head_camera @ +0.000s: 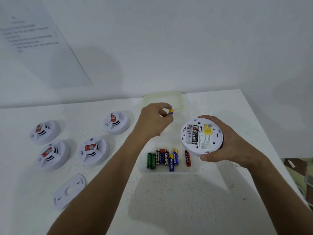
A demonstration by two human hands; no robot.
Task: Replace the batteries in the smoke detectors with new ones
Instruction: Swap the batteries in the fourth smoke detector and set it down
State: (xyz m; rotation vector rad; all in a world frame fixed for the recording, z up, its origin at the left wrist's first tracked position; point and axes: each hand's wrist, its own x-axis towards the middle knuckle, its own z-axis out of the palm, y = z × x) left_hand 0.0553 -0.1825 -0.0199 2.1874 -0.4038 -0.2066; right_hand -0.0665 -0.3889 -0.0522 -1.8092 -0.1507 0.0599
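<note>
I have the open smoke detector point(201, 136) in my right hand point(225, 141), lifted above the right part of the white table point(169, 200) with its back tilted up towards me. The fingers wrap round its far and right rim and the thumb presses on the near edge. In its battery bay one black battery point(194, 135) lies with its long axis running near to far; the slot just left of it shows bare. A yellow label point(208, 131) sits to the right of the bay.

My left hand point(155, 121) is raised to the left of the detector, fingertips pinched on a small yellow and blue battery point(171, 111), of which only one end shows. It is above a pale empty-looking tray point(179, 99) at the far edge of the table.

Below both hands a clear shallow tray point(169, 170) holds loose batteries lying side by side, long axes near to far: two green point(151, 160), several dark ones point(162, 156), two blue and yellow ones point(173, 161), and a red one point(187, 158) a little apart to the right.

Further left, four closed detectors point(94, 150) sit face up on the table, well apart from the trays. A detached white mounting plate point(68, 192) lies nearer me, just beside my left forearm. A printed sheet point(33, 41) hangs on the wall at far left, its text too blurred to read.
</note>
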